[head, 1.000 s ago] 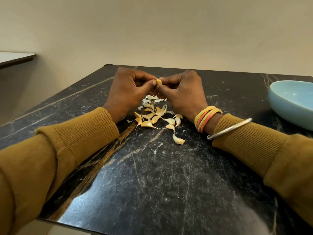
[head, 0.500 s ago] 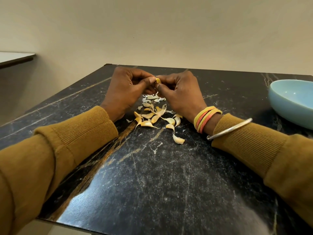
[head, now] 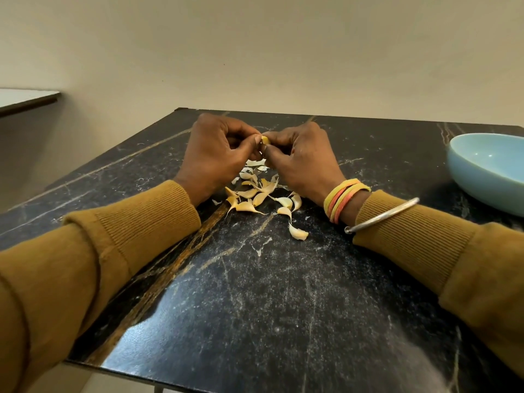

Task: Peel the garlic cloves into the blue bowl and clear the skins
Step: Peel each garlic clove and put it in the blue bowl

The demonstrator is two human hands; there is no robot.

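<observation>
— Well, where is the garlic clove (head: 265, 140)?
— Above the tabletop (head: 283, 293). The left hand (head: 215, 154) and right hand (head: 300, 160) each have their grip clamped on it.
— And the blue bowl (head: 487, 171)?
— Far right, well apart. A pile of cloves and skins (head: 256, 198) lies under the hands.

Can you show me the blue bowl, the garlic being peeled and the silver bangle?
blue bowl (head: 487, 165): head view, on its inner wall.
garlic clove (head: 265, 140): head view, on its yellow end that shows.
silver bangle (head: 382, 215): head view, on the middle of the band.
</observation>
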